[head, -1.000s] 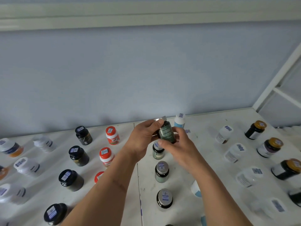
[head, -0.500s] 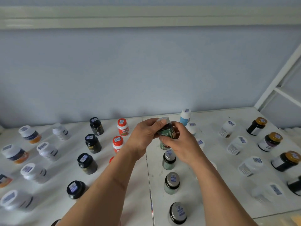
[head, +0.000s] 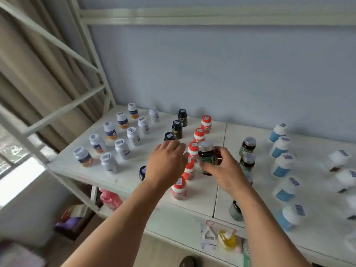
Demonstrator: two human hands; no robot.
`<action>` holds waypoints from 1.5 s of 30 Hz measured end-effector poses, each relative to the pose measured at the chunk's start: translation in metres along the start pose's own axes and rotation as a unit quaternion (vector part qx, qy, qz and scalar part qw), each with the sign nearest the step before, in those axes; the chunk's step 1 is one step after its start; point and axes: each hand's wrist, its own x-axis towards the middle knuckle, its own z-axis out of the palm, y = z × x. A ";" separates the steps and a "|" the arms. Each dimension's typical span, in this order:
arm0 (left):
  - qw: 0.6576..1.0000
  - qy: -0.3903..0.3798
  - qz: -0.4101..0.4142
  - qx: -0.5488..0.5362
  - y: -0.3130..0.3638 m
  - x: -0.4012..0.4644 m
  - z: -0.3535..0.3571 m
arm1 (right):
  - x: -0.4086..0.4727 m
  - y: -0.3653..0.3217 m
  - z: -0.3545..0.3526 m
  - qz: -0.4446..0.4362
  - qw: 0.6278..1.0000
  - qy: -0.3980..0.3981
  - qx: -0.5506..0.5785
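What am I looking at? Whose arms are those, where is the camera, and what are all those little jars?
There is no machine here: these are a person's two bare arms. The camera sits on the person's head and looks forward and down, so you see the arms as if they were yours. In front of them is a white shelf against a blue wall. Many small bottles stand on it in rows: white bottles, black bottles, red-capped bottles and blue-labelled bottles. The right hand grips a dark green bottle with a silver cap. The left hand holds nothing; its fingers are relaxed, near the black bottles.
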 end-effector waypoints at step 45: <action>0.800 -0.028 -0.576 0.167 -0.562 -0.587 -0.169 | -0.178 -0.081 0.881 -0.081 0.833 -0.519 -0.175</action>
